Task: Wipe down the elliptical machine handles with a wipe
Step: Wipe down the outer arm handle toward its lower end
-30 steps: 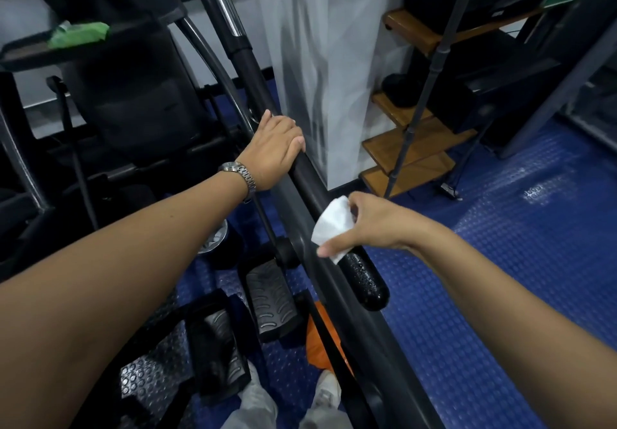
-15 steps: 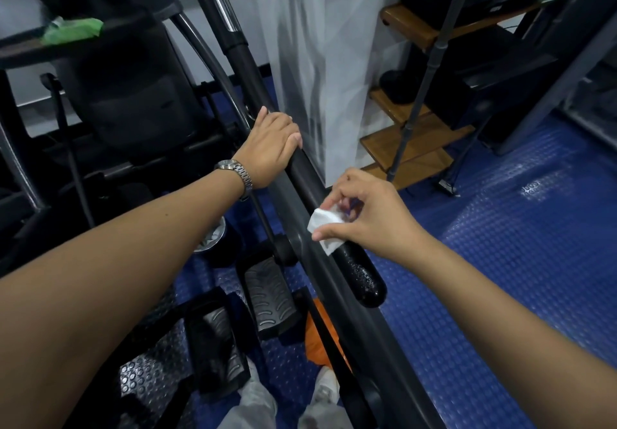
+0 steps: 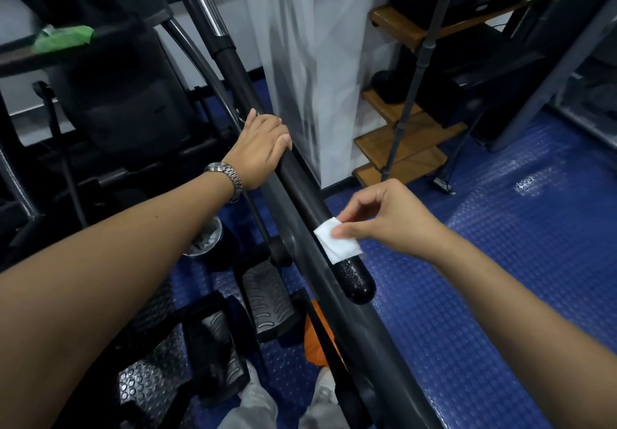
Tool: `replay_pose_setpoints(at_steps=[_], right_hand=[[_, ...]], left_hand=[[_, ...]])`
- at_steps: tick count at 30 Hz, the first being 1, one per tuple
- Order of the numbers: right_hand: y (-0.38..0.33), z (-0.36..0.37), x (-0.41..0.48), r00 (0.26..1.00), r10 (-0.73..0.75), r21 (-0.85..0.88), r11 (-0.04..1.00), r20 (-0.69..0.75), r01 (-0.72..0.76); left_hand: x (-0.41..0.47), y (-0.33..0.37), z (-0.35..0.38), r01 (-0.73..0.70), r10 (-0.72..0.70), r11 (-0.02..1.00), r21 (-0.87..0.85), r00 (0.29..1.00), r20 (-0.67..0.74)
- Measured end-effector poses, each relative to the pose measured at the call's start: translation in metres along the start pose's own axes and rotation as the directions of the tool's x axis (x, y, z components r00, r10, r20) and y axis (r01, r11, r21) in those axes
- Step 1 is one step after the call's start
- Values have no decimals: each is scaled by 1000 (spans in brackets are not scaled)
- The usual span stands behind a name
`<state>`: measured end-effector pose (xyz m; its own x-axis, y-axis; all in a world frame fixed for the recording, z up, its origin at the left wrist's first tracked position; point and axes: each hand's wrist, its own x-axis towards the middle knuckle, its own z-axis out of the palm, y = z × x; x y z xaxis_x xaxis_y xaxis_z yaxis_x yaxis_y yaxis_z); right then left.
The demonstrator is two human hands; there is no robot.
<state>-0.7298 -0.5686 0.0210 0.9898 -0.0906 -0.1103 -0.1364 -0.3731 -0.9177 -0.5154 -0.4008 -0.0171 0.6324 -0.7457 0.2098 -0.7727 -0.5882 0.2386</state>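
Observation:
The black elliptical handle (image 3: 302,191) runs diagonally from upper left down to a rounded, wet-looking end cap (image 3: 355,280). My left hand (image 3: 262,148), with a metal watch on its wrist, grips the handle higher up, fingers curled over the bar. My right hand (image 3: 384,220) pinches a small white wipe (image 3: 337,241) between thumb and fingers. The wipe lies draped over the handle just above the end cap.
A white-wrapped pillar (image 3: 300,61) stands close behind the handle. Wooden steps (image 3: 400,148) and a thin dark pole (image 3: 414,75) are to the right. Black foot pedals (image 3: 267,298) lie below, over blue studded flooring (image 3: 500,261). A green cloth (image 3: 63,38) sits on the console at upper left.
My right hand opened out from a bunched grip on the wipe and laid it flat over the handle, a little nearer the end cap. The left hand has kept its grip.

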Motion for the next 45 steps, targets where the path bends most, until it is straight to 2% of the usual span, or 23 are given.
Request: replay_pose_setpoints(at_steps=[3,5,9,13,19,24,29,32,35,39,42,45], right_hand=[[-3,11,0,998,-49,-28,998,-50,48],[-2,9,-6,997,-64,-52,997,-32,62],[2,-8,-17,996,43,25,999,84,-45],[-1,5,-13,999,-22,-44,999,-23,21],[2,-5,-23,997,45,-7,999,64,-45],[4,14,-20,994,-69,-100,993,-82,60],[14,3,-36,997,-79,-52,996,-25,78],[15,15,-39,985,-157,-41,987,-74,154],[20,22,-51,955,-292,-115,952,-59,284],[28,9,-56,960,-271,-91,960,-66,265],[30,16,-57,936,-339,-154,934,-99,322],[33,16,-73,923,-372,-122,925,-97,360]], left_hand=[[0,1,-2,2,-2,1000,10,1000,16],[1,2,-4,2,-2,1000,22,1000,28],[0,2,-5,0,-1,1000,29,999,39],[0,5,-8,3,-4,1000,30,999,43],[0,6,-10,-14,10,998,66,998,58],[0,19,-20,2,-4,1000,18,989,147],[-36,74,-26,-188,210,964,-187,972,107],[-58,85,-15,-276,291,956,-103,941,174],[-64,84,-6,-277,274,961,-2,949,157],[-65,85,-2,-274,271,961,26,958,99],[-66,86,-2,-267,265,963,23,961,82],[-66,87,-2,-266,264,964,16,961,87]])
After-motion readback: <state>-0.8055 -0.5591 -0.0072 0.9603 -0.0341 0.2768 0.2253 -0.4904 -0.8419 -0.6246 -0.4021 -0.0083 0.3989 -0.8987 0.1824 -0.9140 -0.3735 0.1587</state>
